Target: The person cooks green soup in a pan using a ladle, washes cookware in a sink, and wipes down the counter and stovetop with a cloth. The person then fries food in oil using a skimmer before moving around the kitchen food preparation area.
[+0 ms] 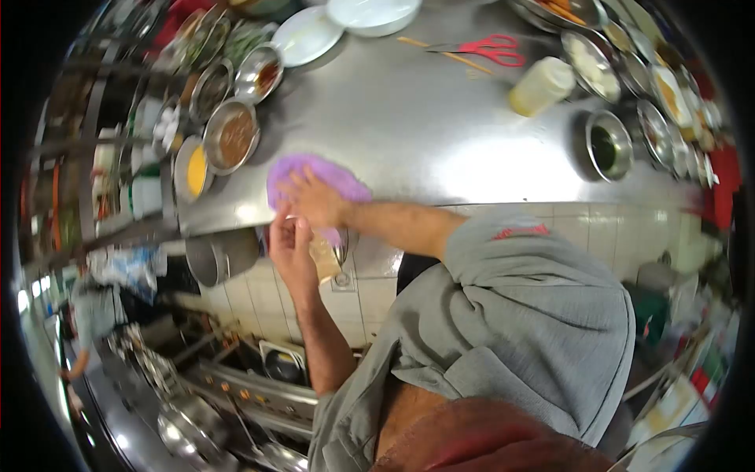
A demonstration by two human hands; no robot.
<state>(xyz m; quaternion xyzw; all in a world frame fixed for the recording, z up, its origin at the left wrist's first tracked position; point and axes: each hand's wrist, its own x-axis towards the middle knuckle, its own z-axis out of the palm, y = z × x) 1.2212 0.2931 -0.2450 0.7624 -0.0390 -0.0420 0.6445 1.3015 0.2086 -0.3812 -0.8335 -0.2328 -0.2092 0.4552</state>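
On the steel table near its front edge lies a bunched purple cloth point(340, 179). My right hand point(311, 197) rests on top of it, palm down with the fingers spread. Just below the table edge, close to my right hand, is my left hand point(291, 245), raised with its fingers curled. A small pale edge shows between its thumb and fingers, but I cannot make out what it is. A beige object point(324, 259) appears beyond my left hand, partly hidden.
Bowls with brown sauce point(236, 138) and yellow liquid point(194, 170) stand left of the cloth. Red scissors point(497, 51), a squeeze bottle point(543, 86) and a bowl of dark liquid point(608, 147) are to the right. A large pot point(222, 258) is below the table edge. Another person point(94, 315) is far left.
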